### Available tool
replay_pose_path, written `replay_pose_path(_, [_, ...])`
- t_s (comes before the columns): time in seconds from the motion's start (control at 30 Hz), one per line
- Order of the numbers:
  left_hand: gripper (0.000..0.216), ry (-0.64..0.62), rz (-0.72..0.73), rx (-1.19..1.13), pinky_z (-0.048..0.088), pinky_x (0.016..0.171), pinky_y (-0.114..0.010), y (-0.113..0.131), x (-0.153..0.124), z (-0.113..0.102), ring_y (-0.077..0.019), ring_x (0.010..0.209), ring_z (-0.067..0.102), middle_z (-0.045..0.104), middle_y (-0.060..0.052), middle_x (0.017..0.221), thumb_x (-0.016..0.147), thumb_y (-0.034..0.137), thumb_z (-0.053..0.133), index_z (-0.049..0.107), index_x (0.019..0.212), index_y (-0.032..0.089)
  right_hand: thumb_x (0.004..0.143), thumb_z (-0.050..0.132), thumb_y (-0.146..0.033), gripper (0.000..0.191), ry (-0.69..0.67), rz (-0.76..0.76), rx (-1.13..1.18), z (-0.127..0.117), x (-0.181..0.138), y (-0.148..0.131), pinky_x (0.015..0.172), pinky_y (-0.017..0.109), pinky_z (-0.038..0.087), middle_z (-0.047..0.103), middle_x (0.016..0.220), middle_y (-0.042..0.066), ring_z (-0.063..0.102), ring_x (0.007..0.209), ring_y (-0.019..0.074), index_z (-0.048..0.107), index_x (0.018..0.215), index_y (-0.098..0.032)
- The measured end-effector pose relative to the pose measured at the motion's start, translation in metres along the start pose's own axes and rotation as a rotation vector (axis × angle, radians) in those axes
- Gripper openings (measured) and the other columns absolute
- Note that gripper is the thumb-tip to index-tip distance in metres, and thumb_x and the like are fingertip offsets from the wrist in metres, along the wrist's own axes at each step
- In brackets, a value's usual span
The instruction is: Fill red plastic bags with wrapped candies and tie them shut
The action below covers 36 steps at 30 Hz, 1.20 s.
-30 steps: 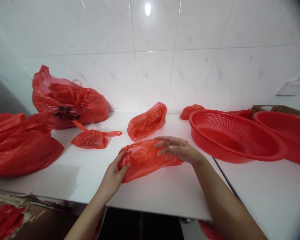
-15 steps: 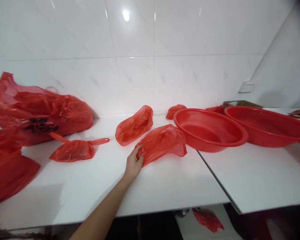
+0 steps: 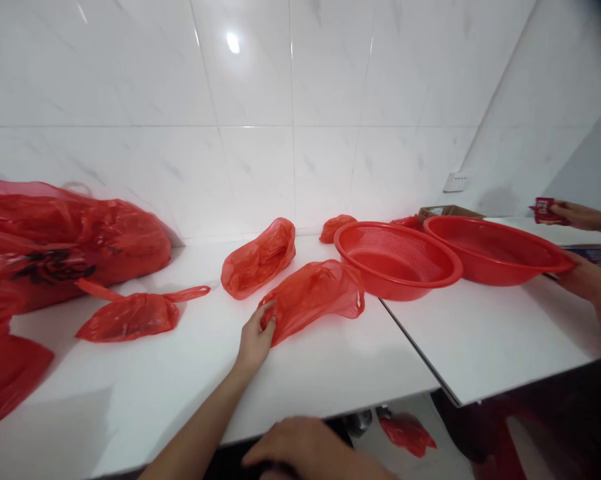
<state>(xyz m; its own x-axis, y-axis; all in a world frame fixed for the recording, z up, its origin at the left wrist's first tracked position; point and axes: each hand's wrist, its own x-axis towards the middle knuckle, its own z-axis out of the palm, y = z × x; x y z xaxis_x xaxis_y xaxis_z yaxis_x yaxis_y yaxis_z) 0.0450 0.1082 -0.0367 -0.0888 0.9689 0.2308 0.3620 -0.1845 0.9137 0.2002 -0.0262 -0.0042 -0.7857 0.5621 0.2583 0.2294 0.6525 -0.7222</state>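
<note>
White countertop [image 3: 340, 373], marbled wall tiles [image 3: 255, 173], left hand [image 3: 257, 338] pinching red bag [image 3: 315, 298], right hand [image 3: 300, 445], grip unclear

It looks like a workroom: red bags [image 3: 310, 297] and baskets [image 3: 393, 292] sit on a white worktop [image 3: 325, 373], with tiles [image 3: 255, 173] along its back edge.

The red bag [image 3: 313, 300] pinched by the person's left hand [image 3: 254, 339] looks like thin, crinkled plastic film, translucent with a soft sheen; the bulky bag [image 3: 125, 230] to that hand's left is wrinkled, glossy plastic. Right of the hand, the basket [image 3: 395, 291] is smooth moulded plastic, finely perforated. The tabletop [image 3: 330, 370] around it looks smooth, and the wall tiles [image 3: 255, 87] beyond are polished and shiny
</note>
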Motion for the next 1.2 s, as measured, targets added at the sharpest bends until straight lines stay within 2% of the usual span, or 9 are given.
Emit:
replay_pose_path(0.17, [0.026,-0.169,-0.039,-0.092,0.047,0.079,-0.034,-0.003,0.0,-0.012,-0.0208,0.079,0.062,0.071,-0.003,0.091,0.072,0.023,0.06,0.071,0.096,0.019,0.093,0.049,-0.024,0.021,0.426,0.21,0.1,-0.052,-0.02,0.015,0.082,0.023,0.05,0.07,0.094,0.002,0.064,0.087,0.0125,0.066,0.104,-0.022])
replay_pose_path(0.33, [0.025,-0.212,-0.118,-0.267,0.047,0.081,-0.031,0.0,0.002,-0.023,-0.0217,0.092,0.062,0.07,-0.004,0.098,0.074,0.027,0.061,0.069,0.097,0.018,0.092,0.05,-0.037,0.025,0.848,0.364,0.107,-0.061,-0.04,0.042,0.07,0.025,0.054,0.069,0.086,0.006,0.065,0.074,0.0152,0.066,0.1,-0.019])
replay_pose_path(0.47, [0.03,-0.224,-0.231,-0.475,0.05,0.079,-0.029,-0.001,0.005,-0.039,-0.0189,0.091,0.066,0.07,-0.005,0.101,0.081,0.031,0.057,0.061,0.108,0.019,0.088,0.054,-0.043,0.029,1.045,0.451,0.006,-0.078,-0.062,0.055,0.067,0.026,0.054,0.067,0.084,0.007,0.063,0.07,0.0161,0.065,0.098,-0.018])
replay_pose_path(0.6, [0.024,-0.217,-0.453,-0.866,0.051,0.073,-0.023,-0.001,0.009,-0.051,-0.0139,0.082,0.067,0.071,-0.002,0.094,0.077,0.021,0.065,0.064,0.101,0.02,0.086,0.056,-0.045,0.031,1.141,0.526,-0.068,-0.103,-0.076,0.06,0.067,0.027,0.053,0.067,0.088,0.007,0.062,0.07,0.0158,0.063,0.1,-0.018])
replay_pose_path(0.67, [0.022,-0.227,-0.495,-0.959,0.051,0.072,-0.022,0.0,0.01,-0.053,-0.0133,0.08,0.067,0.071,-0.002,0.093,0.077,0.018,0.066,0.066,0.099,0.019,0.085,0.057,-0.046,0.031,1.159,0.549,-0.041,-0.107,-0.077,0.065,0.065,0.026,0.053,0.066,0.086,0.007,0.061,0.067,0.0151,0.062,0.1,-0.018])
replay_pose_path(0.83, [0.02,-0.266,-0.497,-1.012,0.052,0.073,-0.023,0.002,0.009,-0.051,-0.0146,0.08,0.068,0.072,-0.004,0.092,0.079,0.016,0.064,0.066,0.099,0.017,0.078,0.06,-0.038,0.024,1.06,0.526,0.042,-0.08,-0.063,0.088,0.064,0.026,0.052,0.066,0.084,0.005,0.061,0.071,0.0178,0.062,0.094,-0.02])
replay_pose_path(1.0, [0.02,-0.271,-0.494,-1.043,0.052,0.07,-0.024,0.0,0.009,-0.051,-0.0153,0.078,0.068,0.071,-0.005,0.09,0.079,0.017,0.064,0.066,0.099,0.016,0.066,0.057,-0.033,0.016,1.0,0.652,-0.043,-0.053,-0.049,0.103,0.053,0.027,0.046,0.063,0.063,0.004,0.056,0.058,0.0196,0.055,0.057,-0.02])
replay_pose_path(1.1, [0.019,-0.272,-0.508,-1.045,0.051,0.069,-0.023,0.002,0.01,-0.052,-0.0151,0.078,0.067,0.071,-0.005,0.089,0.078,0.019,0.066,0.067,0.097,0.016,0.066,0.059,-0.037,0.02,1.046,0.642,0.04,-0.062,-0.049,0.106,0.059,0.029,0.051,0.069,0.077,0.005,0.061,0.066,0.0218,0.064,0.075,-0.02])
replay_pose_path(1.2, [0.017,-0.276,-0.54,-1.038,0.051,0.068,-0.023,0.005,0.011,-0.052,-0.0145,0.075,0.067,0.071,-0.004,0.087,0.076,0.02,0.068,0.068,0.092,0.016,0.069,0.062,-0.045,0.04,1.152,0.655,-0.028,-0.093,-0.066,0.11,0.06,0.031,0.053,0.069,0.093,0.006,0.064,0.071,0.0224,0.062,0.102,-0.022])
